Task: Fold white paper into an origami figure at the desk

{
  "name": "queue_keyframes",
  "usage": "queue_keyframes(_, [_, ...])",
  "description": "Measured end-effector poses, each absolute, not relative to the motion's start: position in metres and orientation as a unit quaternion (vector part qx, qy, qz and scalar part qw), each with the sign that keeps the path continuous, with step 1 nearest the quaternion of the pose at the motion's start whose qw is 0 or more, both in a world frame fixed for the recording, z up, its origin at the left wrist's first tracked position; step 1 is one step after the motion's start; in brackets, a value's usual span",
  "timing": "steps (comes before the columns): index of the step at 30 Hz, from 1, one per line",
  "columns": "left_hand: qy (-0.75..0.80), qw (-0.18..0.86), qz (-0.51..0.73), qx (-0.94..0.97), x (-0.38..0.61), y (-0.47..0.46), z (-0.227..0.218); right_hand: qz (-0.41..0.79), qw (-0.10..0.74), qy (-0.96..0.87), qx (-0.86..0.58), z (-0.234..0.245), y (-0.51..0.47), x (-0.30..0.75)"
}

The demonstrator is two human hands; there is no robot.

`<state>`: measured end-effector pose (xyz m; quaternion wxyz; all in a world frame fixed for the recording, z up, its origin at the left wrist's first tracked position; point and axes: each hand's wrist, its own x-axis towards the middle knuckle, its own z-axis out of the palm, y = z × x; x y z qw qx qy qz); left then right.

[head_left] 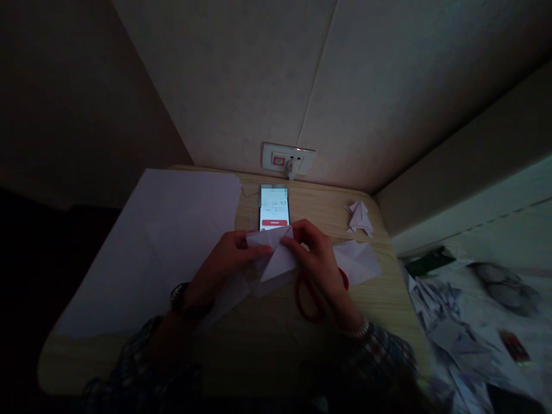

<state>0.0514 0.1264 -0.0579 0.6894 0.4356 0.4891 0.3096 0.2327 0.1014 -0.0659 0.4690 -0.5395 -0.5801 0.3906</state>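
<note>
A small white folded paper (276, 259) is held over the middle of a light wooden table (388, 293). My left hand (224, 259) pinches its left edge with fingers closed. My right hand (317, 259) grips the paper's right side, thumb on top. Red-handled scissors (307, 299) lie on the table under my right wrist, partly hidden. A lit phone (274, 208) lies just beyond my hands. The room is dim.
A stack of large white sheets (164, 241) covers the table's left half. Another creased sheet (360, 261) lies right of my hands, and a finished folded paper figure (357, 217) beyond it. A wall socket (288, 159) is behind the phone. Paper scraps (452, 328) litter the bed at right.
</note>
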Motion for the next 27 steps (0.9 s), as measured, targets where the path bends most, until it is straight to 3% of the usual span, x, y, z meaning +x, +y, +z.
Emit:
queue_keyframes(13, [0.460,0.639,0.210,0.580,0.0511,0.1298,-0.0668,0.284,0.445,-0.710,-0.466,-0.0658,0.0990,0.2349])
queue_keyframes(19, [0.483,0.630,0.239,0.559,0.0554,0.1281,-0.0618,0.203,0.474,-0.726,-0.455,-0.0652,0.0992,0.2340])
queue_keyframes(27, [0.465,0.646,0.276,0.538,0.0546,0.1270,-0.0623,0.196,0.447,-0.743,-0.459,-0.0660,0.0977,0.2320])
